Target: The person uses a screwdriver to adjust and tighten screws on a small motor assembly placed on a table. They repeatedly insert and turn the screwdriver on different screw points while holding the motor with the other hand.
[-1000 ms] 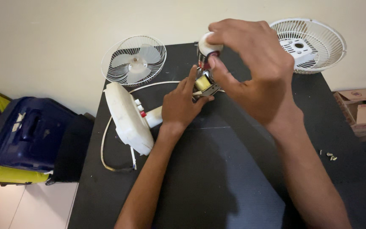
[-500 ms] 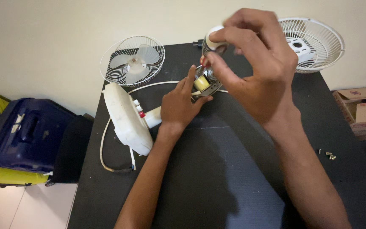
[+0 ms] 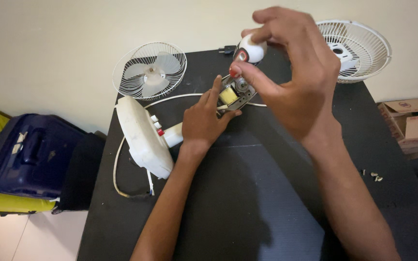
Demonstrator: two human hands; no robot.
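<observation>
A dismantled white table fan lies on a black table (image 3: pixel 247 203). My left hand (image 3: pixel 204 121) grips the bare fan motor (image 3: pixel 233 93), whose yellow winding and metal frame show past the fingertips. My right hand (image 3: pixel 291 77) is raised just above the motor and pinches a small white rounded motor cover (image 3: pixel 252 48) with a red mark between thumb and fingers. The white fan base (image 3: pixel 141 137) with its row of buttons lies on its side left of my left hand, its neck under my palm.
A wire guard holding the fan blade (image 3: pixel 150 70) lies at the table's back left, a second guard (image 3: pixel 359 46) at the back right. A white cord (image 3: pixel 122 169) loops off the base. Small screws (image 3: pixel 372 175) lie right. Suitcases (image 3: pixel 25 154) stand left, cardboard boxes (image 3: pixel 412 128) right.
My right hand has lifted the white cover up off the motor and a little to the right. My left hand has kept the motor in place.
</observation>
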